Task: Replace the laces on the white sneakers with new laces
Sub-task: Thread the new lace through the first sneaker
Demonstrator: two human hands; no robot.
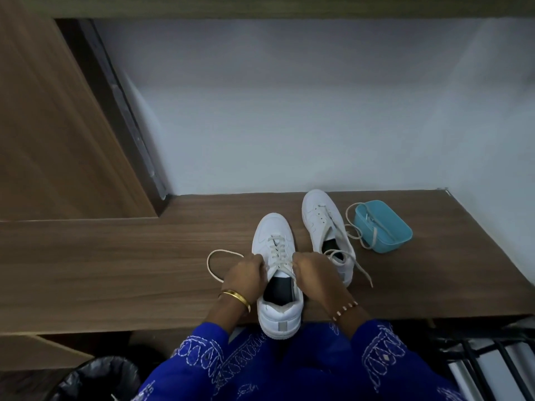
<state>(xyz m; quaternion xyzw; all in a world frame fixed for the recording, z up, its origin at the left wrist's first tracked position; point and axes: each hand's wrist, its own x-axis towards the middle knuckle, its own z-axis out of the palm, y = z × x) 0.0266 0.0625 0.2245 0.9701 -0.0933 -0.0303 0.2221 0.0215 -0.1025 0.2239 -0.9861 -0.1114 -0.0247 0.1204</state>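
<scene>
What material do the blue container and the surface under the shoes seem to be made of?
The small blue rectangular container looks like plastic: uniform colour, smooth matte walls, rounded corners. The brown table surface looks like wood or wood-grain laminate, with long grain lines and a dull finish; which one is unclear.

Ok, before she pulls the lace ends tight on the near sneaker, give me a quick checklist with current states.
1. Left hand grips the lace on its side: ok.
2. Right hand grips the other lace end: ok.
3. Near sneaker upright on the wooden counter: ok.
4. Lace crossed through the eyelets: ok; top eyelets hidden, cannot tell.
5. Loose loop free of snags: ok.
6. Far sneaker fully laced: not ok, ends trail loose.
</scene>
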